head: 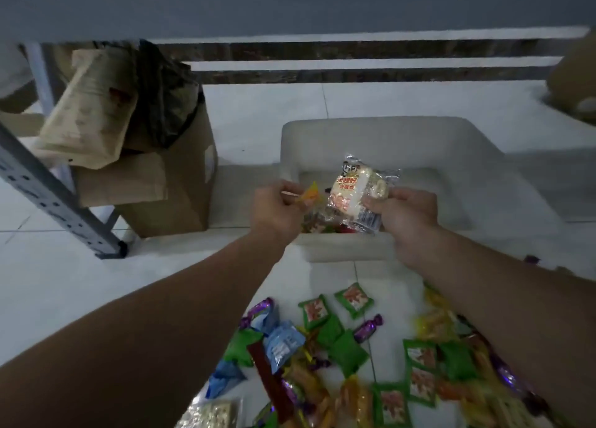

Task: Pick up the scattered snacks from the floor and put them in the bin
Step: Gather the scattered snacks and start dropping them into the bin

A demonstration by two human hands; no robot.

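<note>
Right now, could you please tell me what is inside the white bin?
In the white bin, a few wrapped snacks lie at the near side; the far floor looks bare. The cracker packet in the right hand and the left hand cover the rest.

1. The bin [371, 126] stands open from above; its far half shows bare bottom.
2. My left hand [277, 209], pinching an orange wrapper [311, 195], and my right hand [403, 214], gripping a clear packet [354, 195], crowd the near rim.
3. A cardboard box [180, 195] stands just beside the bin's left wall, a slanting metal shelf leg [48, 198] beyond it.
4. Bare floor [80, 266] lies left of the snack pile [346, 351] below my forearms.
</note>
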